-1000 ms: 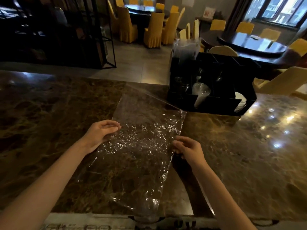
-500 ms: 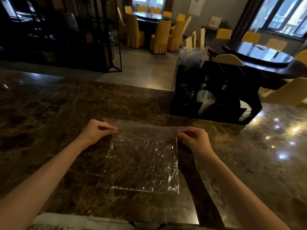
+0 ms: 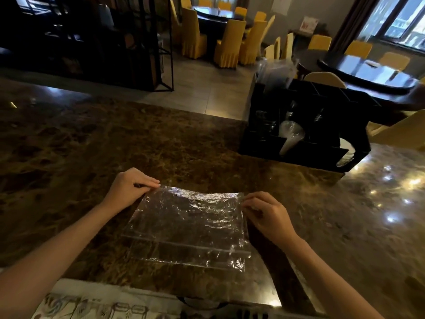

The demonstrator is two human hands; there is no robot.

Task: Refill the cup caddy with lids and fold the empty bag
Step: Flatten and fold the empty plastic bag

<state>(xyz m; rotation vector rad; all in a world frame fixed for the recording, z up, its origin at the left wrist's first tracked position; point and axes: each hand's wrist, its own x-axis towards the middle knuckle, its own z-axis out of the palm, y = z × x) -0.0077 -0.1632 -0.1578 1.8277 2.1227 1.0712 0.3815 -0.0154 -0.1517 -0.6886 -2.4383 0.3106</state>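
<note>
A clear, crinkled plastic bag (image 3: 188,224) lies folded on the brown marble counter (image 3: 92,157) in front of me. My left hand (image 3: 131,187) pinches the fold's far left corner. My right hand (image 3: 266,215) pinches the far right corner. The folded top layer ends a little short of the bag's near edge. The black cup caddy (image 3: 305,125) stands at the back right of the counter, apart from both hands. It holds a stack of clear cups (image 3: 289,137), clear lids (image 3: 266,122) in a left slot and white lids (image 3: 345,155) at its right end.
Another clear plastic bag (image 3: 278,70) sticks up from the caddy's back left corner. The counter's far edge drops to a tiled floor with yellow chairs (image 3: 230,42) and dark round tables. A black metal shelf (image 3: 128,42) stands at the far left.
The bag's far half has been brought over toward me, so the long flat bag is now folded in half. Both hands moved from its sides to the fold's corners.
</note>
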